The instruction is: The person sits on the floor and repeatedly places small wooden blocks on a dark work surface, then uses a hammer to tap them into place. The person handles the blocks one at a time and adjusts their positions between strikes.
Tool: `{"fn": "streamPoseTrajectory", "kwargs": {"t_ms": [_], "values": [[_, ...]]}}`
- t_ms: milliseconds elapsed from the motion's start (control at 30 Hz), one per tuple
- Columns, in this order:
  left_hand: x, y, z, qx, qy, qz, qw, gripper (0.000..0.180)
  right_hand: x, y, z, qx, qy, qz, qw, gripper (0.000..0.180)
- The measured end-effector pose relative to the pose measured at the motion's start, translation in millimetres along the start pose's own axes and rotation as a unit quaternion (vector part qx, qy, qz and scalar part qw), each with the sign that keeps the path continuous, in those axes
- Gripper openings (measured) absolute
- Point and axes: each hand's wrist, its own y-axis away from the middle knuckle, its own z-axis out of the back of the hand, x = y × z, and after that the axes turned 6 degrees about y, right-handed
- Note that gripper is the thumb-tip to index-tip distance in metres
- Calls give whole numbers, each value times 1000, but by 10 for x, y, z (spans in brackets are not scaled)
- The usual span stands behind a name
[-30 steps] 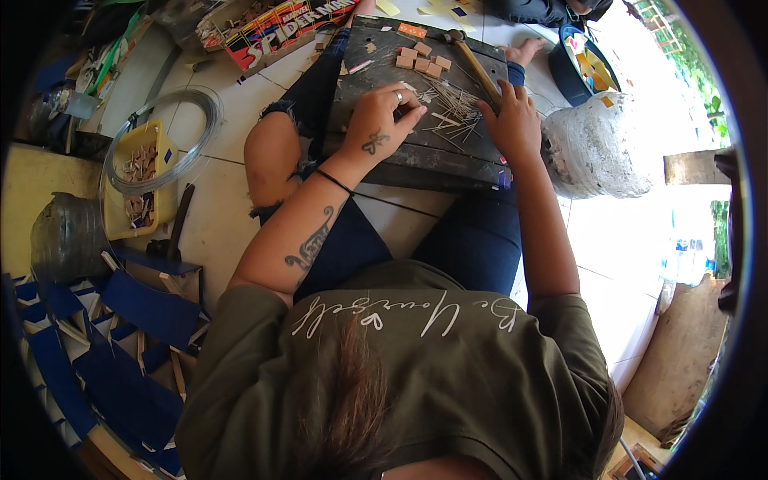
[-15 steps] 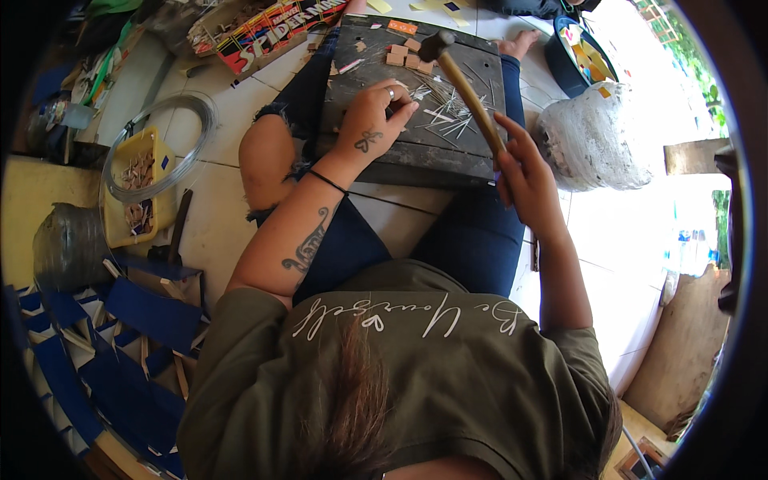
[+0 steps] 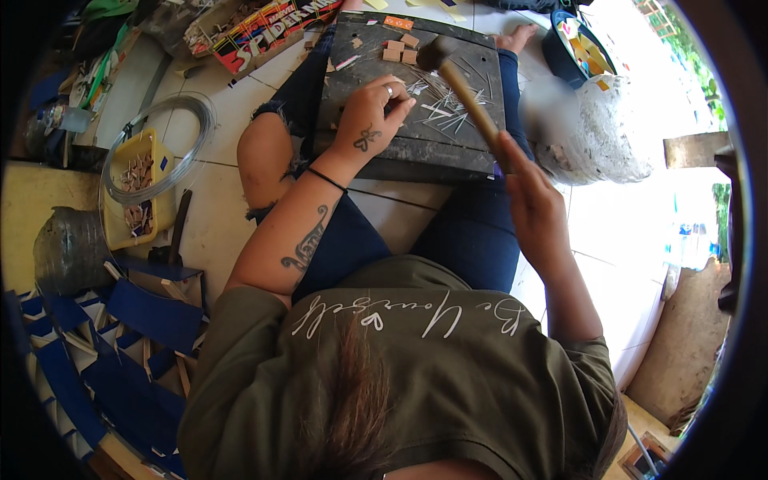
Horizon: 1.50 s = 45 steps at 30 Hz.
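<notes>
My right hand (image 3: 534, 200) is closed around the wooden handle of a hammer (image 3: 472, 98). The hammer's dark head is raised over a low dark worktable (image 3: 340, 104) between my legs. On the tabletop rests my left hand (image 3: 372, 112), a ring on one finger, with its fingers pinched together. What lies between those fingertips is hidden from this angle. Thin metal wire pieces (image 3: 452, 120) are scattered to the right of that hand. Several small wooden blocks (image 3: 394, 54) sit just beyond it, near an orange piece (image 3: 398, 22).
At the left are a wire coil (image 3: 210, 128), a yellow basket (image 3: 162, 192) of small wooden pieces and stacked blue-and-white pieces (image 3: 152, 312). A printed box (image 3: 264, 44) lies far left. On the right stand a dark tub (image 3: 552, 56) and a whitish plastic-wrapped bundle (image 3: 616, 144).
My right hand has moved slightly toward me and to the right, its fingers now closer around the hammer handle. The hammer's head has dropped a little. My left hand has barely moved.
</notes>
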Motion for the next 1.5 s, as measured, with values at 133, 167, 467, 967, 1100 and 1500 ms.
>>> {"fn": "streamPoseTrajectory", "kwargs": {"t_ms": [133,167,467,967,1100,1500], "values": [[8,-6,-2,-2,-19,-29,999,12,-3,18,-18,-14,-10,6,1000,51],[6,2,-4,-1,-6,-24,1000,12,-6,20,-20,-14,-19,8,1000,51],[-9,9,10,6,-25,-5,1000,14,-10,10,-13,-1,-44,-21,999,51],[-12,6,5,2,-11,5,1000,13,-35,-30,-94,22,-32,-1,999,48],[-10,-1,13,4,-13,7,1000,14,-84,-22,-119,-30,-61,16,998,49],[6,-4,6,-5,-17,-1,1000,14,-115,-72,-66,35,-76,-38,996,46]]}}
